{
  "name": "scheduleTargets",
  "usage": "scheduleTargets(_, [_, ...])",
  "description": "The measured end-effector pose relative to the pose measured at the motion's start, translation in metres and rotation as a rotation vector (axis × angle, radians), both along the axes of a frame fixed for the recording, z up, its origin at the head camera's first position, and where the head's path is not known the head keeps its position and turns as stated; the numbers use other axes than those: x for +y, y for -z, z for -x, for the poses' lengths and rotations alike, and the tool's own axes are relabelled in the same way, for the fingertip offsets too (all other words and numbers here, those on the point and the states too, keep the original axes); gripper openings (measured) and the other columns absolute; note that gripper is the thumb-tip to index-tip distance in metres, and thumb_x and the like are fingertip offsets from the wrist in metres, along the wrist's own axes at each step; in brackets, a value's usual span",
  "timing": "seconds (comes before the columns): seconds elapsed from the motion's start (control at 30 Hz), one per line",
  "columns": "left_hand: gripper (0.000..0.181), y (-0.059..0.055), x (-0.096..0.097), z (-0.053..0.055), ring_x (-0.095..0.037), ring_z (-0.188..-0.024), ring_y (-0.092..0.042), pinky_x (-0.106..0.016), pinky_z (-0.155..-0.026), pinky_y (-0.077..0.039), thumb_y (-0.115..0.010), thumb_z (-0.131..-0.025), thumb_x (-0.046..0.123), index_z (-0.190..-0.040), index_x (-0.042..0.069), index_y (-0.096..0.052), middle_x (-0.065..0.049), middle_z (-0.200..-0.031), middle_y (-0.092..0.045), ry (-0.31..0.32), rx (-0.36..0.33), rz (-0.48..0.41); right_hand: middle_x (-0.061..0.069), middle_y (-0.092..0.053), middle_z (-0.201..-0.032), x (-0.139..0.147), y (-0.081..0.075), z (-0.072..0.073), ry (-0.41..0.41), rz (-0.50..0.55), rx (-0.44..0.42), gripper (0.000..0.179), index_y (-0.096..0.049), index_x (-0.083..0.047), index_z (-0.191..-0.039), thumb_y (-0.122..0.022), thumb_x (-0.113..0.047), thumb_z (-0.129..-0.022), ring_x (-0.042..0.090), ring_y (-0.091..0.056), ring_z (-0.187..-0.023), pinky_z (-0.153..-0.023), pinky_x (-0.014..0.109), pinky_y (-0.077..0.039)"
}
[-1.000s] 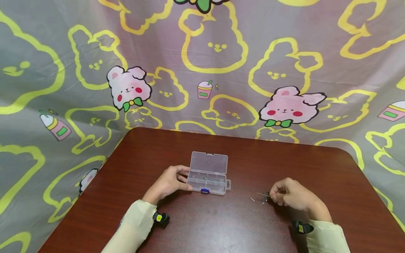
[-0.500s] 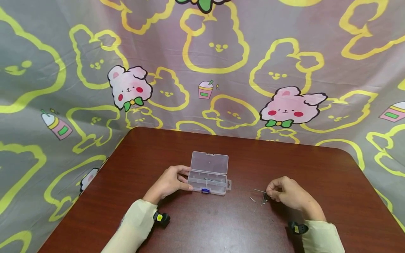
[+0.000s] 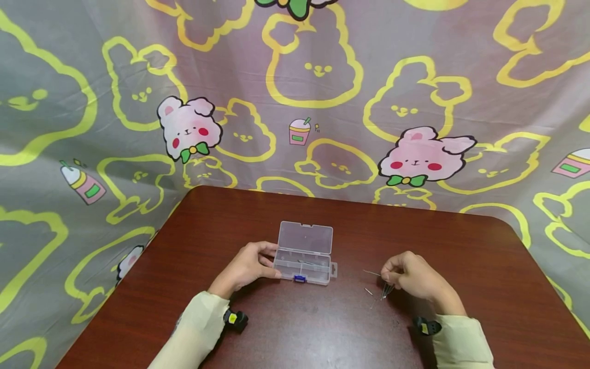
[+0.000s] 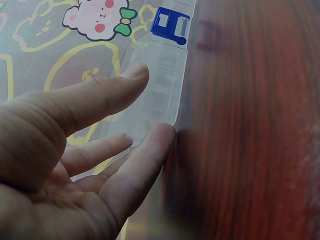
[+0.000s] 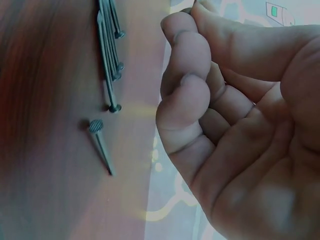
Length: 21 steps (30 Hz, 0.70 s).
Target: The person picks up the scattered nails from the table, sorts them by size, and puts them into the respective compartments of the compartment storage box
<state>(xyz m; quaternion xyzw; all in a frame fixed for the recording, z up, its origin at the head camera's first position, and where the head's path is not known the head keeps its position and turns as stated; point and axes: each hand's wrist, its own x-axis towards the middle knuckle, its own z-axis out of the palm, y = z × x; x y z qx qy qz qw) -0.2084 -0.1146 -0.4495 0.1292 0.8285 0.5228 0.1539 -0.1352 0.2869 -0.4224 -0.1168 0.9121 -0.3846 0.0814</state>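
A clear plastic compartment box (image 3: 287, 269) with a blue latch (image 3: 299, 279) stands on the table, its lid (image 3: 305, 238) raised. My left hand (image 3: 249, 265) holds the box's left end, thumb at the front and fingers behind. A thin metal piece (image 3: 304, 262) lies inside the box. Between thumb and fingertips, my right hand (image 3: 415, 279) pinches a nail (image 3: 371, 272) that points left; the right wrist view mostly hides it. Several nails (image 5: 109, 60) lie bunched below that hand. One short nail (image 5: 103, 147) with a ridged head lies apart from them.
The reddish-brown table (image 3: 318, 328) runs back to a patterned cloth (image 3: 322, 169). A hanging tab (image 3: 334, 269) sticks out from the box's right end, facing the nails. Both wrists wear a black camera band (image 3: 237, 320).
My right hand has moved left and slightly away from me with the nail, which now reaches farther toward the box. My left hand and the box stay in place.
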Motion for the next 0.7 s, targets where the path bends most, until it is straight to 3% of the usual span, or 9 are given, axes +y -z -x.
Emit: scheduleTargets(0.7, [0.066, 0.003, 0.0, 0.001, -0.02, -0.087, -0.065, -0.033, -0.069, -0.056, -0.092, -0.069, 0.003, -0.129, 0.002, -0.064, -0.012, -0.111, -0.067, -0.007, 0.002, 0.005, 0.0, -0.063, -0.067, -0.019, -0.004, 0.008, 0.072, 0.037, 0.049, 0.017, -0.072, -0.003, -0.079, -0.065, 0.008, -0.09, 0.015, -0.06, -0.06, -0.054, 0.028, -0.05])
